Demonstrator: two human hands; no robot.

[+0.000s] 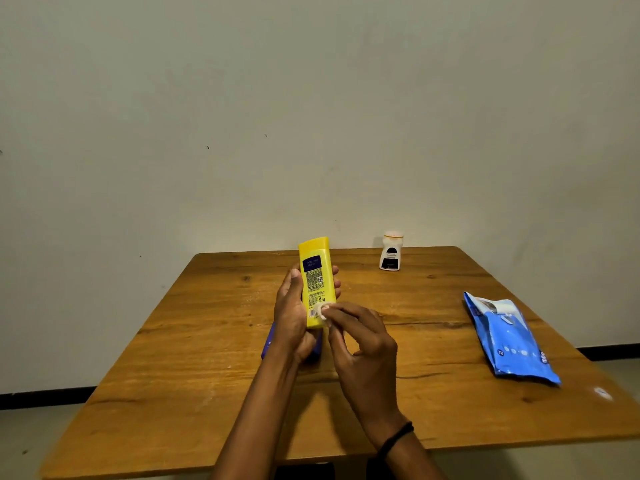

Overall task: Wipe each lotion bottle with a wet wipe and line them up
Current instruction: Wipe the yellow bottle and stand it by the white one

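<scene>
My left hand (293, 315) grips the yellow bottle (314, 271) upright over mid-tabletop (207, 341) — my right hand (363, 344) pinches a wipe (323, 311) against its lower end.

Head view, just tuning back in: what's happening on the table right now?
A person is wiping a bottle. The left hand grips a yellow lotion bottle upright over the wooden table, printed label toward the camera. The right hand pinches a small wet wipe against the bottle's lower part. A small white bottle stands alone near the table's far edge. A blue wet-wipe pack lies to the right. A blue-purple thing shows beneath the left hand, mostly hidden.
</scene>
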